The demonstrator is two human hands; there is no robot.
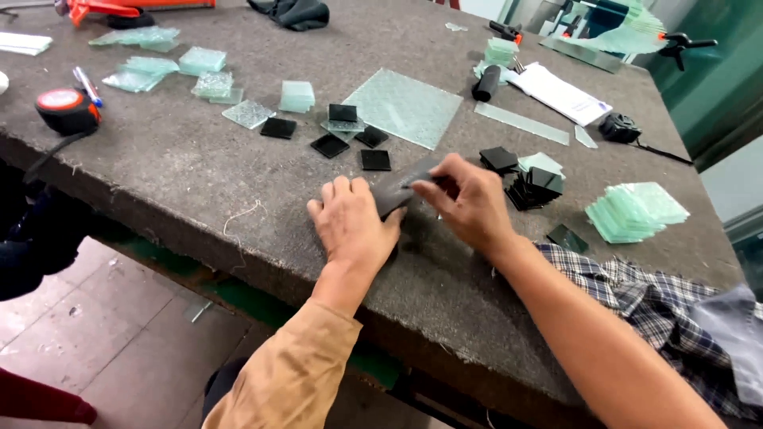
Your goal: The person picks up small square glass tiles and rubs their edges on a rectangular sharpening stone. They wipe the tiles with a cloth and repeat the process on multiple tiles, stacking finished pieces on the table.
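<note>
My left hand (350,218) lies palm down on the grey worktable (199,171), its fingers pressed on the near edge of a dark grey sheet (391,192). My right hand (470,200) pinches the far side of the same sheet with thumb and fingers. The sheet sits tilted between both hands. Several small black square tiles (330,144) lie just beyond my hands, and a heap of black tiles (534,187) sits to the right of my right hand.
A large frosted glass pane (404,106) lies at the table's middle. Stacks of small greenish glass squares (634,211) stand at right and far left. A tape measure (67,108), a marker, a black roller (486,83), clamps and a plaid cloth (660,306) surround the area.
</note>
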